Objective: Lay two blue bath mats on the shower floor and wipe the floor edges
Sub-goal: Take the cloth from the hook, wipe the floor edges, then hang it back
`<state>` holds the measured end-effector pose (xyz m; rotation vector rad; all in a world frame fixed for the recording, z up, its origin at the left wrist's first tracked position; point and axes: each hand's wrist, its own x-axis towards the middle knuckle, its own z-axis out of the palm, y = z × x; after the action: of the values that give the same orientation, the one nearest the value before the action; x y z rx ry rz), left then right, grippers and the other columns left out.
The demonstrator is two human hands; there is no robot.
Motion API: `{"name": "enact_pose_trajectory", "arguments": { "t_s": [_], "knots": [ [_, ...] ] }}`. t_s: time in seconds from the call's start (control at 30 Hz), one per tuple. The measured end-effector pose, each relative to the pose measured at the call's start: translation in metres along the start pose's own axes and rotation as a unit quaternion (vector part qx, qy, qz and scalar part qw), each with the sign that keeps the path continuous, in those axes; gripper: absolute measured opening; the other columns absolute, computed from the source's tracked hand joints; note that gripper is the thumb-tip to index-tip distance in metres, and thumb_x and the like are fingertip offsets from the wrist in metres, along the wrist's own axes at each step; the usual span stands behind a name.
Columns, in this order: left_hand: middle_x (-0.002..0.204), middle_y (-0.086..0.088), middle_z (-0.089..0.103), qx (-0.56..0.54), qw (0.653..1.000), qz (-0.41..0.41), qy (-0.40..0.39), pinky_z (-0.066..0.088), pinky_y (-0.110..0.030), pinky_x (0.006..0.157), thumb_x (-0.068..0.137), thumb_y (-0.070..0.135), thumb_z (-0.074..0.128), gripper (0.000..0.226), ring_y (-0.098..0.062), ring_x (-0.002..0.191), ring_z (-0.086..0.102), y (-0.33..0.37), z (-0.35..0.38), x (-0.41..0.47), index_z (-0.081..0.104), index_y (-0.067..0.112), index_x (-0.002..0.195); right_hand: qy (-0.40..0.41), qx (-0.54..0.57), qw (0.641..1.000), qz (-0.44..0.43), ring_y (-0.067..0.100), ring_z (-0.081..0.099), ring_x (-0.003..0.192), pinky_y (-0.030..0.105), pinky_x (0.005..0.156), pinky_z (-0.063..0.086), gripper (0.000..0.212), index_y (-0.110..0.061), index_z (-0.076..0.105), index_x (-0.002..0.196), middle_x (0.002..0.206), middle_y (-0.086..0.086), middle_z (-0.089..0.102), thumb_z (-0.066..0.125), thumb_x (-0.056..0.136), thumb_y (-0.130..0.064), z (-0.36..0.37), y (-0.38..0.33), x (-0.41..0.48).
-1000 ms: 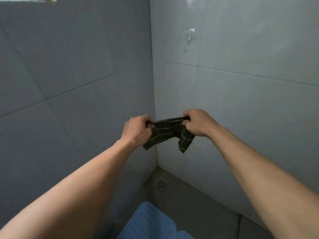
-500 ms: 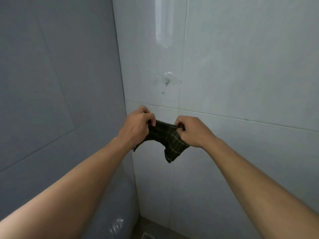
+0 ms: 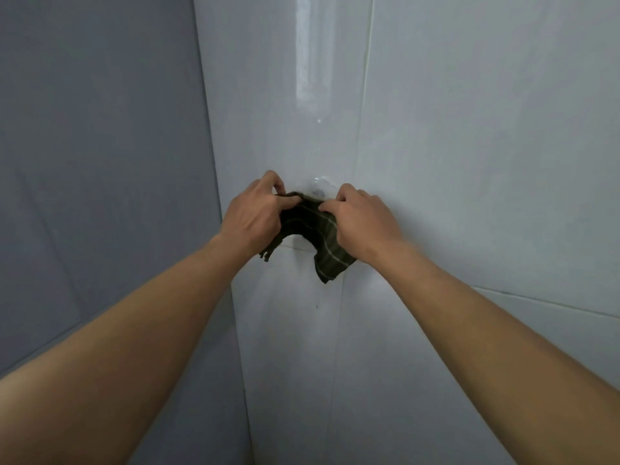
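Both hands have risen since the earlier views, bringing the dark striped cloth (image 3: 312,226) level with the small clear wall hook (image 3: 318,187) just above it; floor, drain and blue mat have dropped out of sight. Here the left hand (image 3: 255,213) and the right hand (image 3: 360,223) each pinch the cloth's upper edge with curled fingers, the rest hanging against the tiled wall (image 3: 469,162). Judged from this, wiping is over and the cloth is being hung up. No container appears in view
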<state>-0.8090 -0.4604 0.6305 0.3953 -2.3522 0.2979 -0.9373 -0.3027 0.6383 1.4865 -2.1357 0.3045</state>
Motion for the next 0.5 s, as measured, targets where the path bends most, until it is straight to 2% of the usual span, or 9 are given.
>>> {"name": "enact_pose_trajectory", "arguments": {
  "t_s": [0.1, 0.2, 0.33, 0.5],
  "knots": [
    [0.116, -0.014, 0.053, 0.033, 0.999, -0.002, 0.004, 0.039, -0.034, 0.058, 0.089, 0.018, 0.070, 0.035, -0.034, 0.089, 0.057, -0.003, 0.011, 0.022, 0.069, 0.025, 0.123, 0.039, -0.087, 0.995, 0.001, 0.030, 0.053, 0.097, 0.037, 0.080, 0.037, 0.034, -0.019, 0.062, 0.118, 0.110, 0.008, 0.050, 0.053, 0.088, -0.007, 0.001, 0.007, 0.020],
    [0.112, -0.016, 0.055, 0.059, 0.998, 0.005, -0.001, 0.042, -0.036, 0.058, 0.081, 0.008, 0.077, 0.042, -0.035, 0.081, 0.057, 0.001, 0.024, 0.034, 0.070, 0.018, 0.121, 0.063, -0.130, 0.989, 0.008, 0.031, 0.055, 0.095, 0.040, 0.080, 0.037, 0.020, -0.015, 0.063, 0.109, 0.108, 0.010, 0.052, 0.054, 0.091, -0.012, 0.005, 0.010, 0.029],
    [0.106, -0.019, 0.057, 0.067, 0.997, 0.025, 0.007, 0.045, -0.041, 0.064, 0.071, 0.005, 0.081, 0.046, -0.037, 0.072, 0.058, 0.001, 0.042, 0.026, 0.070, 0.010, 0.116, 0.066, -0.158, 0.985, -0.018, 0.031, 0.056, 0.091, 0.042, 0.078, 0.037, 0.017, -0.016, 0.066, 0.105, 0.107, 0.010, 0.054, 0.058, 0.090, -0.015, 0.019, 0.011, 0.029],
    [0.102, -0.019, 0.058, 0.055, 0.998, 0.040, -0.002, 0.047, -0.043, 0.066, 0.067, 0.006, 0.084, 0.045, -0.037, 0.070, 0.059, 0.000, 0.062, 0.010, 0.070, 0.004, 0.109, 0.049, -0.204, 0.977, -0.026, 0.030, 0.057, 0.081, 0.040, 0.070, 0.038, 0.013, -0.018, 0.071, 0.094, 0.104, 0.010, 0.057, 0.068, 0.082, -0.018, 0.032, 0.011, 0.019]
  ]
}}
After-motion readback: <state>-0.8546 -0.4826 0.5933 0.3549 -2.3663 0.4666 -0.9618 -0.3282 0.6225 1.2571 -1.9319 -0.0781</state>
